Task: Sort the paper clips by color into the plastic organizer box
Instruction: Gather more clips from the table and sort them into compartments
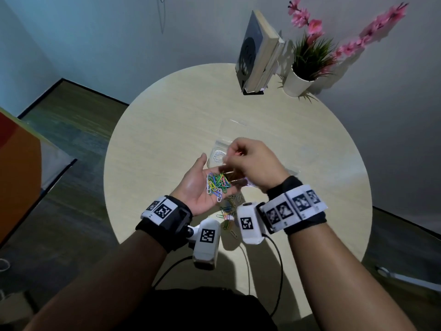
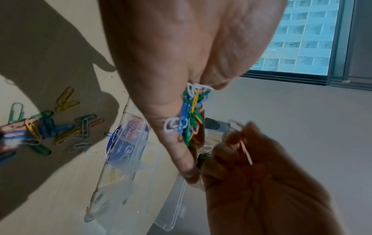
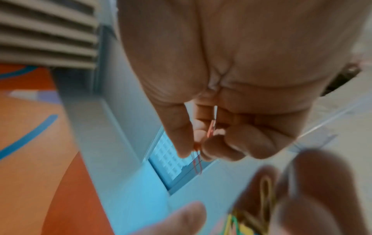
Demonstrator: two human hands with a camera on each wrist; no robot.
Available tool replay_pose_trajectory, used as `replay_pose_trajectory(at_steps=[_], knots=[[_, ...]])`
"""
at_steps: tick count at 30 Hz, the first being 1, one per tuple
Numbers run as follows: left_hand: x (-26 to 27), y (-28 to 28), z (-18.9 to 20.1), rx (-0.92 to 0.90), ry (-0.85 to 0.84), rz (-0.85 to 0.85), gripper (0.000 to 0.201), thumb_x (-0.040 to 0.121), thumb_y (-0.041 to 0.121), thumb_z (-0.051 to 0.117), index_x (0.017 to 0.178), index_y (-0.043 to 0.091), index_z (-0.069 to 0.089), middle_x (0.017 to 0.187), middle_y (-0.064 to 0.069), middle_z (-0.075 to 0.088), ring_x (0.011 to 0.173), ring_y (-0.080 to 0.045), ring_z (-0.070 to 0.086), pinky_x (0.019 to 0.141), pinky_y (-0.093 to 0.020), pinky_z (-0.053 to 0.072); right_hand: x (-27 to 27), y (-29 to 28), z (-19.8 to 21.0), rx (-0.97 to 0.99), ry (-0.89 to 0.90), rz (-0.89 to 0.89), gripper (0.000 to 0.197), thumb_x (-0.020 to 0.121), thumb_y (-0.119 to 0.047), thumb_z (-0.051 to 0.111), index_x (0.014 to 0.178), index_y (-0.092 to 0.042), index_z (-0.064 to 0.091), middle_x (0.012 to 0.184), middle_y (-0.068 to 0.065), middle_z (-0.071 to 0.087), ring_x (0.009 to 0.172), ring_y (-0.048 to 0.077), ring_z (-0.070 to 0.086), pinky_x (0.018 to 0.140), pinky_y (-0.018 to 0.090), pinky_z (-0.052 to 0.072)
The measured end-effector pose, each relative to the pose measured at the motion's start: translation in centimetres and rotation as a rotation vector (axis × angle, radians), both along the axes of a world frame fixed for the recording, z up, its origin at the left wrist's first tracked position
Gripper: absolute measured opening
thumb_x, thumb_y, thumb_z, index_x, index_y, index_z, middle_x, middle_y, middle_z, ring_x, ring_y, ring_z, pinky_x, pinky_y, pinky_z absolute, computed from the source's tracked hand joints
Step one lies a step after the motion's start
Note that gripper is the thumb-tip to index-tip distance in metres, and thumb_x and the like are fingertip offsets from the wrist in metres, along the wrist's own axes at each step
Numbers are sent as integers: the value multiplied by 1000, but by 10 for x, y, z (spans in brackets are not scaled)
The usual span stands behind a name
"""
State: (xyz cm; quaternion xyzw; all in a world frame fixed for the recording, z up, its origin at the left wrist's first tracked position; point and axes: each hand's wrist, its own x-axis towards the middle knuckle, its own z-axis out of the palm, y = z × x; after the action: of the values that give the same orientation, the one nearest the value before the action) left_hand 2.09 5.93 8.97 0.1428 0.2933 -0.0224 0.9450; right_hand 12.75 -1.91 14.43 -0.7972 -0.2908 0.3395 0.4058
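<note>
My left hand [image 1: 214, 169] lies palm up over the round table and carries a pile of mixed paper clips [image 1: 217, 185], seen edge-on against the palm as the clip pile [image 2: 191, 114]. Just above it, my right hand [image 1: 235, 151] pinches a red paper clip [image 3: 197, 163] between thumb and forefinger. The clear organizer box [image 1: 216, 143] sits open beneath both hands. In the left wrist view its compartments [image 2: 130, 143] hold pink, blue and yellow clips apart. Loose clips [image 1: 226, 212] lie on the table near my wrists.
A book stand [image 1: 255, 56] and a white plant pot [image 1: 298, 83] with pink flowers stand at the table's far right. More scattered clips [image 2: 40, 127] lie left of the box. Camera cables hang over the near table edge [image 1: 274, 259].
</note>
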Motion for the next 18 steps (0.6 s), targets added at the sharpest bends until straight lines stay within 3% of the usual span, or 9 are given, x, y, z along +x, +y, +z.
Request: replay_pose_trajectory(at_steps=[3,6,9,12,15,18], knots=[[-2,6,-6,2,15,-9,82,98,58,19,101,-7,69,106,-29,66,89,-39,69,77,-41,57,26,-3,-6,-1,-45,-122,24,76,2,60,62,-15,51,59,7,56,48,17,54,52,31,43],[-5,11,-9,-20,23,9,83,99,58,19,99,-8,70,110,-31,65,92,-40,68,77,-41,57,45,-1,-17,-121,-193,-151,21,74,0,56,63,-17,47,60,5,58,49,17,59,56,34,48],[-8,15,-10,-16,41,35,77,99,57,20,110,-7,61,111,-30,65,91,-40,69,79,-42,56,56,8,-33,-247,-259,-146,20,79,0,52,72,-19,47,71,4,60,59,18,64,53,27,49],[-9,16,-8,-16,48,60,75,99,56,20,114,-7,58,110,-31,65,91,-41,68,79,-42,56,60,18,-51,-401,-311,-66,19,81,-3,52,75,-21,53,86,8,68,75,26,68,66,31,55],[-10,18,-6,-29,44,80,74,99,55,21,118,-7,56,112,-31,64,93,-42,68,74,-41,60,60,18,-57,-488,-343,-47,16,84,-5,55,88,-19,63,95,6,65,78,24,60,68,26,45],[-10,18,-5,-36,27,94,73,100,54,22,122,-8,53,115,-32,62,93,-43,68,72,-43,60,54,9,-43,-366,-384,-47,11,84,-10,60,92,-15,65,88,2,63,79,19,54,68,20,36]])
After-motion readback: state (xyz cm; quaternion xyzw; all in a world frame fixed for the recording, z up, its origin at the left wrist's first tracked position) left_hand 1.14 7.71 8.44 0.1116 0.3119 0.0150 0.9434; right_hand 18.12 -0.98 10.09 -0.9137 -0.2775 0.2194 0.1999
